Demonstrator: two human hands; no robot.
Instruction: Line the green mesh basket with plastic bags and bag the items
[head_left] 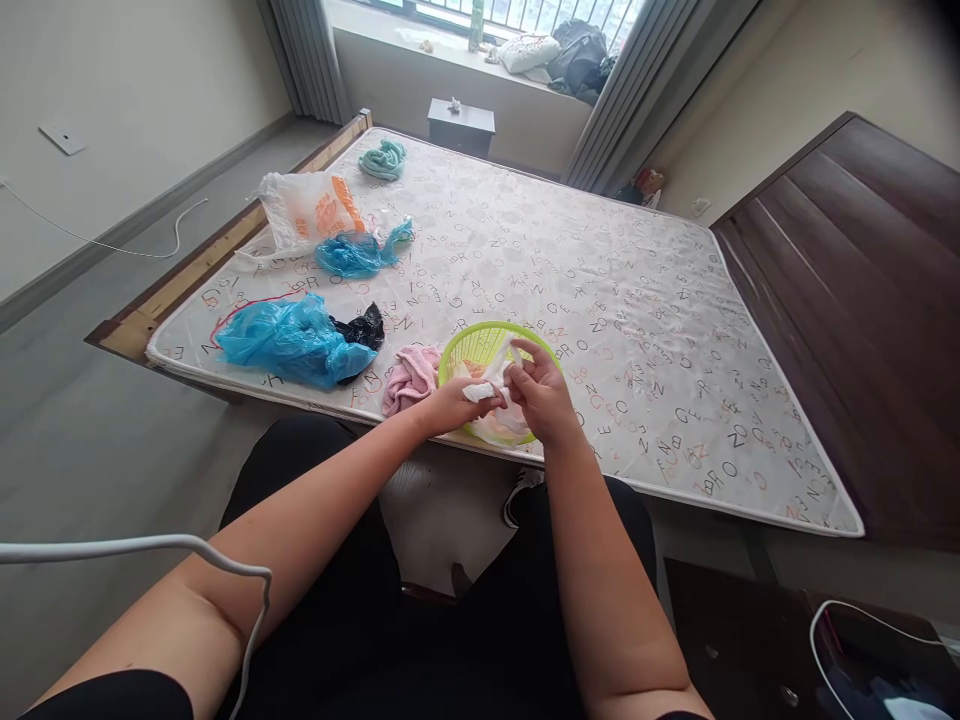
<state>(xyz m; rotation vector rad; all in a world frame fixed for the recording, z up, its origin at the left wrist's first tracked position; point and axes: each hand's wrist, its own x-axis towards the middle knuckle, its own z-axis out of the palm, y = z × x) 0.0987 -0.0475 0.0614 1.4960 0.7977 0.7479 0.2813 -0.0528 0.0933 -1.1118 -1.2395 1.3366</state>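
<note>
- A white plastic bag (496,378) is gripped by both hands, pinched in the fingers of the left hand (459,405) and the right hand (546,400).
- The bag is held over a green basket (491,326), which is set at the near edge of the mattress (645,330).
- More thin plastic is seen inside the basket; whether it is joined to the bag cannot be told.
- A pink towel (411,378) is bunched just beside the basket, along the near edge.
- A large blue bag (281,338) is crumpled toward the near left corner.
- A green towel (382,160) is heaped near the far left corner.
</note>
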